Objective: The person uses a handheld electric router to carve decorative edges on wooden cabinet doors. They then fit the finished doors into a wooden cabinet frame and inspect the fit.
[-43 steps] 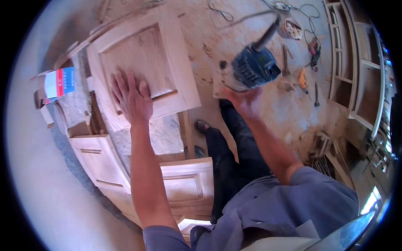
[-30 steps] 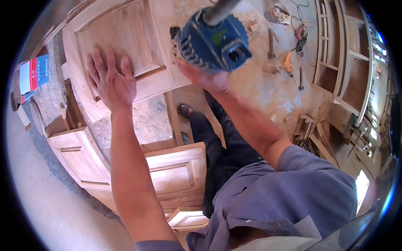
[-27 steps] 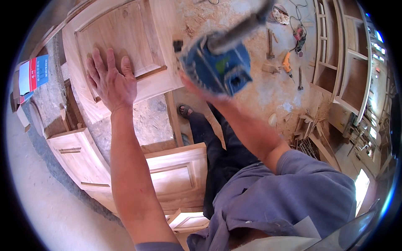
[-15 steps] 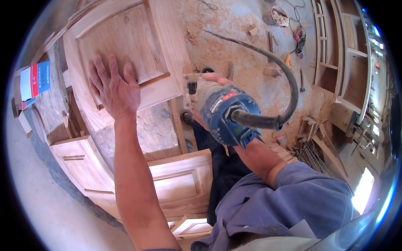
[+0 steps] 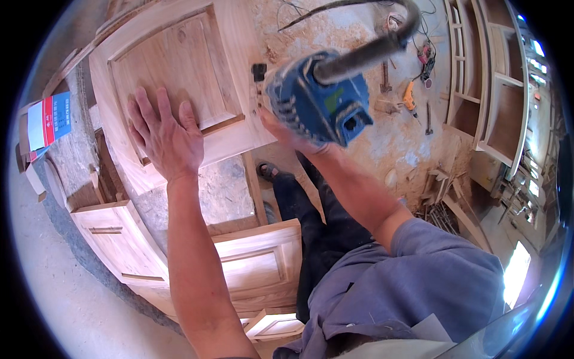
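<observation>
A pale wooden cabinet door [image 5: 179, 57] with a recessed panel lies in front of me. My left hand [image 5: 171, 143] rests flat on its lower part, fingers spread across frame and panel. My right hand [image 5: 287, 133] is wrapped round a blue trim router [image 5: 323, 99], somewhat blurred by motion; the router's body hides part of the fingers. The router sits at the door's right edge, its base plate [image 5: 256, 90] against or over that edge. Its bit is out of sight. A thick dark cord [image 5: 365, 57] comes out of its top.
More panelled doors [image 5: 257, 263] lie nearer me, below a worn work surface [image 5: 197, 191]. A blue, red and white box [image 5: 51, 122] is at left. On the dusty floor are an orange tool [image 5: 409, 96], a hammer [image 5: 429, 119] and cords. Wooden cabinet frames [image 5: 478, 90] stand at right.
My right hand has carried the router away from me along the door's right edge, and the router has tilted. The cord has swung farther off. My left hand stays put on the door.
</observation>
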A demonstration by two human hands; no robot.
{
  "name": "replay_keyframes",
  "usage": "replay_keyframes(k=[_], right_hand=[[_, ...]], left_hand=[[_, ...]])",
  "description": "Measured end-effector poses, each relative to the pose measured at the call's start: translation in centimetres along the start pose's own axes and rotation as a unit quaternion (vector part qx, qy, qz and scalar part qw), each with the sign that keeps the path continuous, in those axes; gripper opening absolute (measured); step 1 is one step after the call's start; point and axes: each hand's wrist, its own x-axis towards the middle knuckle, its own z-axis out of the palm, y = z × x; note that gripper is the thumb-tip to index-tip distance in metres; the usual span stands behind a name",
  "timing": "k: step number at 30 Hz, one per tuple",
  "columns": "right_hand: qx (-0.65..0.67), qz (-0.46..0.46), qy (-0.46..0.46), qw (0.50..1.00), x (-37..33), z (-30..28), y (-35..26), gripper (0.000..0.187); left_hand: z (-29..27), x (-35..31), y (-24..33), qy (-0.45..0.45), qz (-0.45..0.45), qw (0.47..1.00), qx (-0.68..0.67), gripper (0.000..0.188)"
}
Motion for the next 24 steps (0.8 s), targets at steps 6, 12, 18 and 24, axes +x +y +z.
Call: replay_keyframes(k=[6,12,18,24], right_hand=[[-0.105,-0.063,0.01,0.992,5.1,2.3,2.0,0.04],[0.033,0.054,0.084,0.994,13.4,3.6,1.8,0.053],[0.072,0.069,0.13,0.987,19.6,6.0,4.2,0.072],[0.095,0.076,0.183,0.976,26.9,7.0,4.5,0.072]], left_hand=[[-0.3,1.0,-0.1,-0.005,0.001,1.0,-0.001,0.057],[-0.9,2.3,-0.1,-0.023,-0.015,0.999,-0.023,0.059],[-1.9,3.9,-0.1,-0.039,-0.025,0.998,-0.046,0.058],[-2.3,5.2,-0.5,-0.048,-0.032,0.997,-0.056,0.056]])
